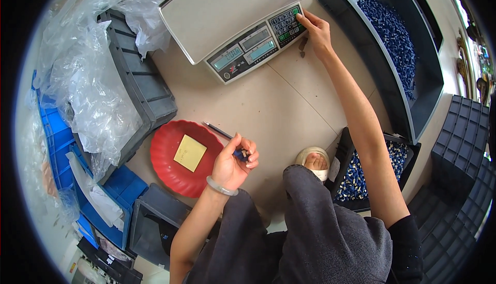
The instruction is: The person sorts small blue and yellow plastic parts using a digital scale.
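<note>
My left hand [233,161] is curled, palm up, around a few small blue and cream plastic parts [242,154]. Beside it lies a red scalloped bowl [161,152] with a yellow sticky note [190,153] inside. A pencil [217,129] rests on the floor just past that hand. My right hand [316,30] reaches to the digital scale [243,75], its thumb on the upper right of the keypad [287,26] and its other fingers along the casing's edge. The scale's steel pan [232,10] carries nothing, and its displays are lit.
A long dark bin [429,72] of blue parts [387,36] stands at right. A smaller black bin [354,205] holds mixed blue and cream parts [369,175] by my foot. Grey crates [150,88], plastic sheeting [93,88] and blue bins [124,186] crowd the left. Black crates [460,150] stand far right.
</note>
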### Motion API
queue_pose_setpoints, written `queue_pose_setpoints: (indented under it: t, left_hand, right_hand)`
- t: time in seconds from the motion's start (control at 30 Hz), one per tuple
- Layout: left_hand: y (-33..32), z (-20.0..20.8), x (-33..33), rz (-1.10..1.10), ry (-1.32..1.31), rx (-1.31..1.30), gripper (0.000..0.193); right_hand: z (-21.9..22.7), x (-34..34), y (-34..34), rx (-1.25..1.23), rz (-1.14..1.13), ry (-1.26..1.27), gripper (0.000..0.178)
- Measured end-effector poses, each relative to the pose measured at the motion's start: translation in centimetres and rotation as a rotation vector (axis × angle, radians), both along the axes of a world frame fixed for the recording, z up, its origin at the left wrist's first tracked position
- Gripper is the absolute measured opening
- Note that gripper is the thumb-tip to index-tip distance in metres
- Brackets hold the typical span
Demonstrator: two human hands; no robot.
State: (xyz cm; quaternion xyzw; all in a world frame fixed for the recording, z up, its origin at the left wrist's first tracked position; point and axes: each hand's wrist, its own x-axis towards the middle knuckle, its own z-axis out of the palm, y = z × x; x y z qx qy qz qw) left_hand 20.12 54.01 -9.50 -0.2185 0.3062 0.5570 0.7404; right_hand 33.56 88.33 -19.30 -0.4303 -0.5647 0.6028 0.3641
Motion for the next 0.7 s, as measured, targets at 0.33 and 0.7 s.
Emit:
queue_pose_setpoints:
  t: [0.33,0.7]
  left_hand:
    - [8.4,-0.3,-9.7,-0.036,0.976,-0.148,0.032]
    - [13.3,-2.1,-10.7,-0.012,1.515,-0.043,0.028]
  right_hand:
    - [3.7,0.0,2.3,0.226,-0.292,-0.255,0.035]
    - [7.0,-3.6,3.0,0.466,-0.247,-0.451,0.021]
